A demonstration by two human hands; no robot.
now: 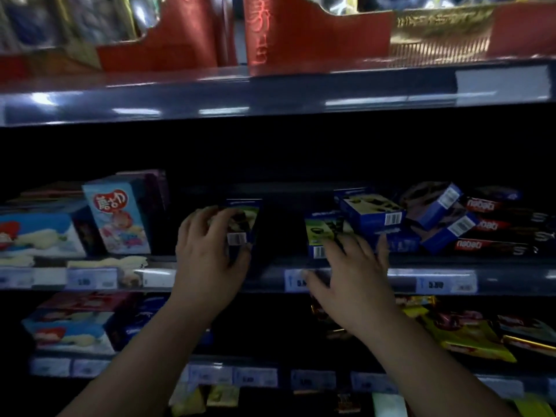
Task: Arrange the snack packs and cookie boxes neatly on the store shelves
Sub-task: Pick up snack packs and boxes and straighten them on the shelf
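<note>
I see the middle shelf (pixel 511 278) running across the centre of the frame, its grey front rail carrying pale price tags (pixel 446 282). Above it, at the top of the frame, a higher shelf holds tall red display cartons (pixel 304 37). At centre left a light blue cookie box (pixel 118 218) stands upright but tilted, a red heart logo on its face, with flatter blue and white boxes (pixel 39 233) beside it to the left. At centre right a loose heap of dark blue cookie boxes (pixel 373 213) lies at mixed angles, white barcode panels showing on their ends; dark packs with red labels (pixel 493 224) are stacked just right of the heap. On the shelf below, lower right of the frame, yellow-green snack packs (pixel 469 335) lie flat.

My left hand (pixel 210 254) is at frame centre with fingers wrapped round a small dark blue box (pixel 243 224), held upright over the shelf's front edge; its face shows a pale green picture and a barcode near the bottom. My right hand (pixel 352 272) is right of centre, fingers spread and laid flat against a green-fronted blue box (pixel 323 236) at the foot of the heap, pressing rather than closing round it
</note>
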